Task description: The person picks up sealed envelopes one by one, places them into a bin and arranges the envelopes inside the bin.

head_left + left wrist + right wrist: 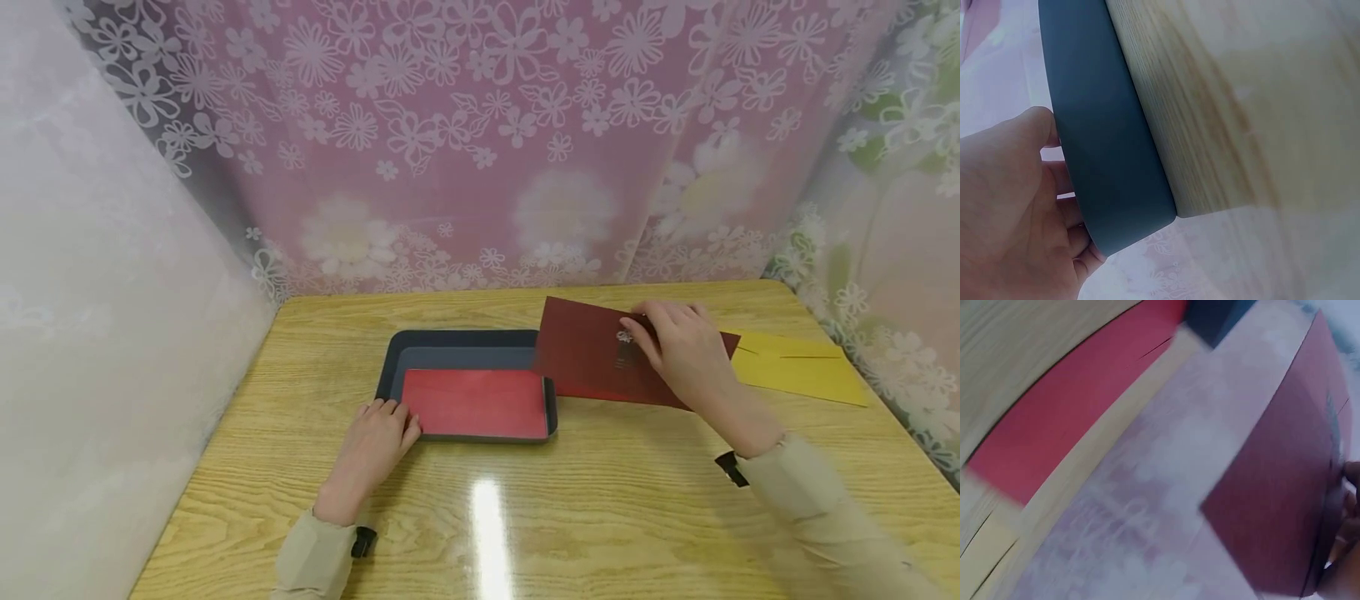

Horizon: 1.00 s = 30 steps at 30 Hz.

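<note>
A dark blue-grey tray lies on the table with a red envelope inside it. My left hand grips the tray's front left corner; in the left wrist view the thumb and fingers hold the edge of the tray. To the right of the tray, my right hand pinches a dark maroon envelope with small pale print, held tilted above the table. Beneath it, another red envelope lies on the table, mostly hidden in the head view.
A yellow envelope lies at the table's right side, partly behind the right hand and the maroon envelope. The wood-grain table is bordered by a pink floral curtain at the back and pale sheets at both sides.
</note>
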Each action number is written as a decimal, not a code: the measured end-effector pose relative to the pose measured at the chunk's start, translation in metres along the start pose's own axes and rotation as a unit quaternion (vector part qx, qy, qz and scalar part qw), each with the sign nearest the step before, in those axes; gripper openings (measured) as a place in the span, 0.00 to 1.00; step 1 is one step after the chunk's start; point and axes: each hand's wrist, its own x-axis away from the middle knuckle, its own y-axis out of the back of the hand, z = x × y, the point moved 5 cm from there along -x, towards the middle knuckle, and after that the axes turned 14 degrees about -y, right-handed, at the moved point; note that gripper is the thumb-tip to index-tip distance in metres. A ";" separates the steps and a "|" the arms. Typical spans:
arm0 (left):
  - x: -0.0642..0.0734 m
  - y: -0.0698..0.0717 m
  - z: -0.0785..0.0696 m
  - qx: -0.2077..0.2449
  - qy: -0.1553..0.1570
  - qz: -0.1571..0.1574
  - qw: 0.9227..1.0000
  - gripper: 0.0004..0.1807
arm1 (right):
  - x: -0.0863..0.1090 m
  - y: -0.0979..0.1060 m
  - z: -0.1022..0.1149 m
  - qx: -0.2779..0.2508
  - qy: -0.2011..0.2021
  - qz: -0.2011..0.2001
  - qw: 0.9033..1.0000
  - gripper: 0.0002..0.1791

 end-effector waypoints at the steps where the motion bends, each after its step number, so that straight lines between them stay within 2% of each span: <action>1: 0.000 0.000 0.000 -0.002 -0.001 0.000 1.000 0.20 | -0.003 -0.002 0.005 -0.015 -0.009 0.007 1.000 0.10; 5: -0.001 0.001 -0.001 -0.009 -0.002 -0.001 1.000 0.20 | -0.013 -0.013 0.024 -0.062 -0.036 0.031 0.997 0.13; 13: 0.000 0.000 -0.001 -0.006 -0.003 -0.008 1.000 0.20 | -0.027 -0.037 0.062 -0.119 -0.041 0.043 0.991 0.14; 20: 0.001 0.001 -0.001 -0.009 -0.004 -0.009 1.000 0.20 | -0.034 -0.068 0.084 -0.175 -0.072 0.076 0.979 0.13; 26: 0.001 0.001 -0.001 -0.007 -0.003 -0.009 1.000 0.21 | -0.028 -0.099 0.093 -0.183 -0.070 0.112 0.974 0.14; 30: 0.001 0.001 -0.001 -0.001 0.000 -0.006 1.000 0.21 | -0.017 -0.118 0.094 -0.160 -0.057 0.176 0.970 0.15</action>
